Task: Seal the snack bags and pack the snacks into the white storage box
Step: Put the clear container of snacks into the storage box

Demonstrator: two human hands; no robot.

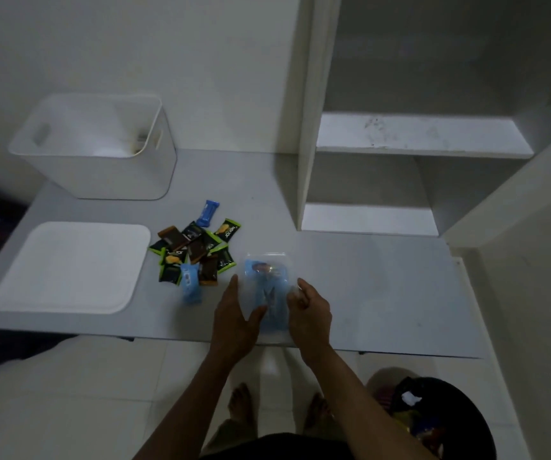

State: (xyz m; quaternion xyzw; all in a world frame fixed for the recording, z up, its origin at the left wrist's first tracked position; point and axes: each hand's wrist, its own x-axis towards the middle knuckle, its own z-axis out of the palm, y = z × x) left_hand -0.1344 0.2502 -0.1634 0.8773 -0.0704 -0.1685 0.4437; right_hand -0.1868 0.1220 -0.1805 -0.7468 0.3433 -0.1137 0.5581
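A clear plastic snack bag (267, 280) with blue-wrapped snacks inside lies flat near the grey table's front edge. My left hand (234, 317) rests on the bag's left side, fingers straight and thumb laid across it. My right hand (307, 310) pinches the bag's right edge with curled fingers. A pile of small snack packets (194, 250), green, brown and blue, lies just left of the bag. The white storage box (101, 151) stands open at the table's back left. Its flat white lid (71, 267) lies in front of it.
The grey table (383, 293) stretches to the right of the bag. White shelves (417, 134) rise at the back right. A dark bin (433, 416) with colourful contents stands on the floor at the lower right. My bare feet show below the table edge.
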